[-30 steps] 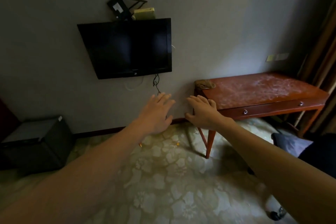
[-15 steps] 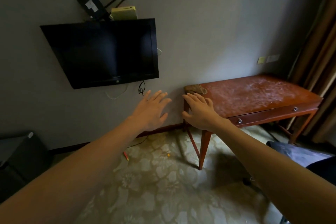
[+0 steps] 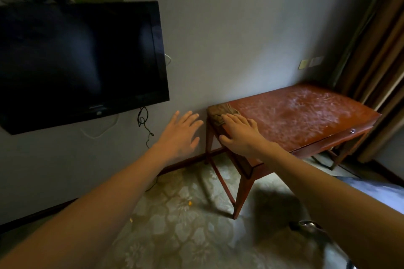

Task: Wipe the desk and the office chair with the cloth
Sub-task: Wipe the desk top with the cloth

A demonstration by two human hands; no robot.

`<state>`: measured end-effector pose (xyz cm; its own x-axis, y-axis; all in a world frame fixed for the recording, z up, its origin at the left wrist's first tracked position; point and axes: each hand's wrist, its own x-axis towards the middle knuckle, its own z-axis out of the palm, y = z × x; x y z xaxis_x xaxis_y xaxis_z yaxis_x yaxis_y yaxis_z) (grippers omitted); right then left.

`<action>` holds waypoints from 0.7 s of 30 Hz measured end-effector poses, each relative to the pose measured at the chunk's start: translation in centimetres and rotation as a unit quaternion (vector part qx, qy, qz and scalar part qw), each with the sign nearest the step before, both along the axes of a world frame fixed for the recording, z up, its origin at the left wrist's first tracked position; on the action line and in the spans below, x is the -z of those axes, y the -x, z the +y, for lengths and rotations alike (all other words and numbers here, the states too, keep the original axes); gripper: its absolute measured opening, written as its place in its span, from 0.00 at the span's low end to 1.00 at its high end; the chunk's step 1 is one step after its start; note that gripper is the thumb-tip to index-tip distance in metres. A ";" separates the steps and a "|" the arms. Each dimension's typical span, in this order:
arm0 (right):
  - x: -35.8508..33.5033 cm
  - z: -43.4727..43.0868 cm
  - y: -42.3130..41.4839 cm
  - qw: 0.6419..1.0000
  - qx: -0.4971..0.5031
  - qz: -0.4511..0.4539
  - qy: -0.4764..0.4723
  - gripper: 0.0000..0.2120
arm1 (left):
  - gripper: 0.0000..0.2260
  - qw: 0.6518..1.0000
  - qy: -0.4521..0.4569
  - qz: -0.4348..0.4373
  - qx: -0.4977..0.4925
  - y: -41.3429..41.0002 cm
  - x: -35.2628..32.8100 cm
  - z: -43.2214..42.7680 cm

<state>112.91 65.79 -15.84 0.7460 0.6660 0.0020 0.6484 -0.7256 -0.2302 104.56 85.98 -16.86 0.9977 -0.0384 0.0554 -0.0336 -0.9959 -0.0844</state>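
At the 10 o'clock corner of the desk lies the cloth; the right hand, fingers straight, has now advanced to its edge, grasping nothing; the left hand hovers open. Pickup appears imminent.

The desk top stretches open beyond my right hand, all the way to its far end, where the curtain hangs close. The wall closes off the desk's back edge. The cloth sits bunched on the desk's left back corner. Left of the desk my left hand has open air; the television and its dangling cable hang there.
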 end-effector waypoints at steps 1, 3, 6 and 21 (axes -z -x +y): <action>0.2 0.9 -1.9 1.000 0.010 -0.001 -0.001 0.33 | 0.26 1.000 0.004 -0.005 0.008 -2.0 0.0 1.2; 0.2 2.4 -5.2 0.999 0.032 0.006 0.002 0.33 | 0.26 1.000 0.017 -0.009 0.018 -5.7 0.4 3.4; 0.0 3.5 -9.0 0.998 0.063 0.011 0.011 0.33 | 0.26 0.999 0.036 -0.009 0.038 -9.4 0.9 5.3; 7.0 6.7 -26.3 0.994 0.092 0.056 0.001 0.33 | 0.27 0.995 0.073 0.037 0.056 -26.1 6.6 8.7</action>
